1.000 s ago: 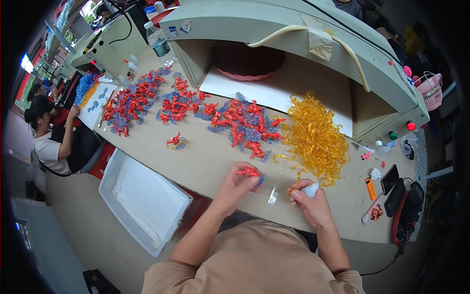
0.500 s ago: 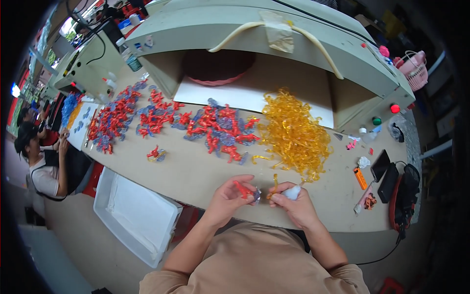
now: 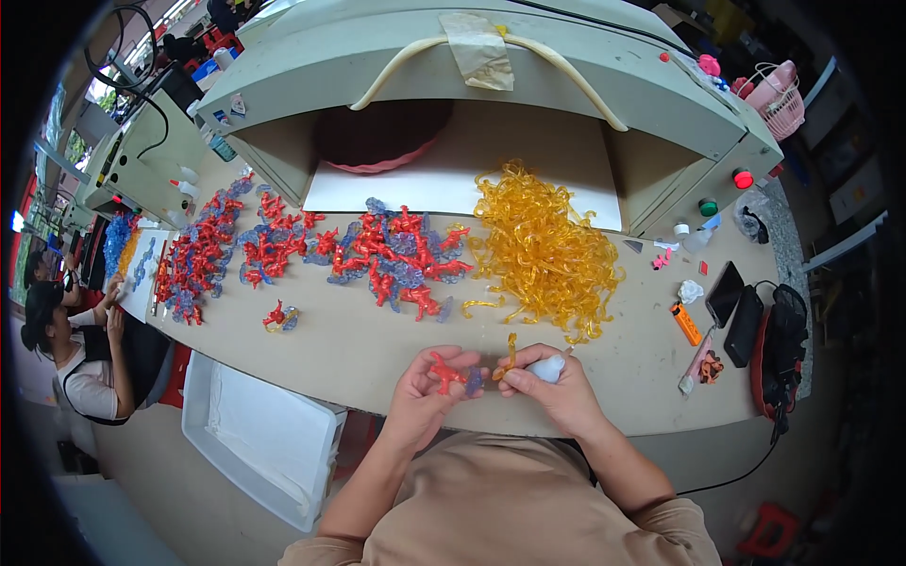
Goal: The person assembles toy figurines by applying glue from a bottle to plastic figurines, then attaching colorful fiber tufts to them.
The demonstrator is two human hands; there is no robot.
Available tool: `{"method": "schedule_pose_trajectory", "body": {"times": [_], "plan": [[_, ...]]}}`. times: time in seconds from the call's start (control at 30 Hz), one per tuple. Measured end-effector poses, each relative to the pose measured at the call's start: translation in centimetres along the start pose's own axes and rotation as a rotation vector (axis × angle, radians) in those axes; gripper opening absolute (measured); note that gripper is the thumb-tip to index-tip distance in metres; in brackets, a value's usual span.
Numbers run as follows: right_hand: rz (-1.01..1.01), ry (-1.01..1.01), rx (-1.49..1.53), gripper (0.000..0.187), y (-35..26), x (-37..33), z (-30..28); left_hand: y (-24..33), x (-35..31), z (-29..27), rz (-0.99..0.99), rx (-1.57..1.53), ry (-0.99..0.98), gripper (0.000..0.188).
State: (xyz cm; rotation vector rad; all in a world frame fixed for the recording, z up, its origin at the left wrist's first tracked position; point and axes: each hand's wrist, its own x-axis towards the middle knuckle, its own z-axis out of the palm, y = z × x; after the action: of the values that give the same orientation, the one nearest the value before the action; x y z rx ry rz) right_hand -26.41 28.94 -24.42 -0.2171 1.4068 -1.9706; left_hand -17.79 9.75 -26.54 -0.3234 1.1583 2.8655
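Note:
My left hand [image 3: 412, 396] is closed on a small red plastic figure [image 3: 444, 374] with a translucent purple base [image 3: 474, 381], which points toward the other hand. In my right hand [image 3: 566, 401] a curled translucent yellow piece [image 3: 511, 353] is pinched upright between thumb and finger. The same hand also cradles a small white squeeze bottle [image 3: 547, 368] with a thin nozzle. Only a small gap parts the purple base from the yellow piece. Beyond the hands lie a heap of yellow curled pieces [image 3: 552, 259] and a cluster of red-and-purple figures [image 3: 406, 255].
A grey-green hooded booth [image 3: 377, 75] stands at the back of the table. More figures [image 3: 198, 250] lie to the left, one figure [image 3: 278, 317] apart. An orange lighter [image 3: 687, 324], a phone [image 3: 726, 294] and a pouch [image 3: 785, 349] sit right. A white bin [image 3: 260, 443] is lower left.
The whole view has shifted a little. In my left hand the red figure has turned slightly, and its purple base sits nearer the yellow piece. Both hands keep their hold.

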Motion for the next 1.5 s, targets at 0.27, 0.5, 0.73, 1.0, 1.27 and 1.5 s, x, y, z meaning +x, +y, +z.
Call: {"method": "schedule_pose_trajectory", "body": {"times": [0.27,0.5,0.73,1.0,1.27,1.5], "plan": [[-0.021,0.033,-0.024,0.016,-0.8,-0.1,0.7,0.2,-0.1,1.0,0.01,-0.041,-0.035,0.055],[-0.062,0.119,-0.242,0.017,-0.2,0.0,0.3,-0.1,-0.2,0.7,-0.026,0.051,0.031,0.045],[-0.092,0.108,-0.43,0.016,-0.5,-0.2,0.6,0.0,-0.2,0.9,-0.028,0.161,0.049,0.038],[-0.265,0.133,-0.69,0.017,-0.6,0.0,0.7,0.5,-0.4,2.0,-0.031,0.367,0.051,0.036],[-0.366,0.104,-0.773,0.018,-0.9,-0.1,0.9,0.5,-0.2,2.1,-0.022,0.4,0.049,0.035],[-0.418,0.054,-0.826,0.019,-1.0,-0.1,1.2,0.3,-0.1,2.2,-0.005,0.463,0.053,0.035]]}}
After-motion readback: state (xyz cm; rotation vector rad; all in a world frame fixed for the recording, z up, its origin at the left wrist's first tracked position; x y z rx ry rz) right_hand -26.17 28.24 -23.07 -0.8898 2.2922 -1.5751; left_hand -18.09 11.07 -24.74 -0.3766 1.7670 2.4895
